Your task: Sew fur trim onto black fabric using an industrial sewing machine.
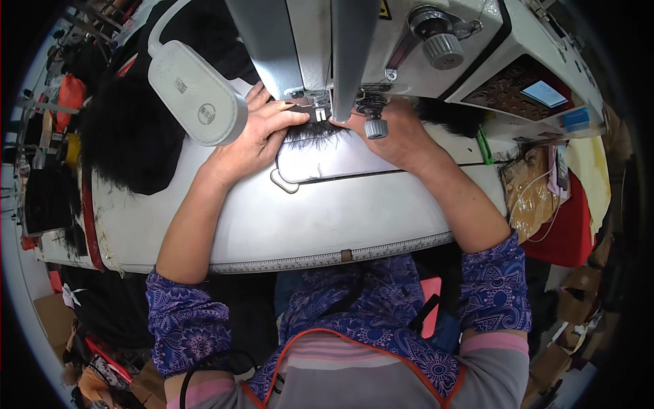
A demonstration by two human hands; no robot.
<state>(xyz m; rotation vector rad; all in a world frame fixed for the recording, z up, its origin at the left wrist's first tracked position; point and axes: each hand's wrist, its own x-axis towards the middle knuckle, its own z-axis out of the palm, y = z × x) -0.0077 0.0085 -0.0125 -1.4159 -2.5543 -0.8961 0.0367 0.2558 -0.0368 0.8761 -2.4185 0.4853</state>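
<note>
Under the presser foot (pixel 320 113) of a sewing machine (pixel 409 51) lies black furry fabric (pixel 315 131), its fringe spilling toward me over the pale bed plate. My left hand (pixel 262 133) rests to the left of the foot, fingers stretched and apart, the thumb and a fingertip pressing on the fabric's edge. On the other side, my right hand (pixel 398 133) reaches in close to the foot with a fingertip beside the fabric. A tension knob (pixel 375 128) and the machine head hide most of the right fingers. A bigger black furry piece (pixel 129 129) lies left of my left hand.
A white lamp head (pixel 197 95) hangs over my left wrist. At right are a control panel with a lit screen (pixel 543 93), green tweezers-like tool (pixel 485 144) and red cloth (pixel 569 225). A measuring tape (pixel 306 259) runs along the table's front edge.
</note>
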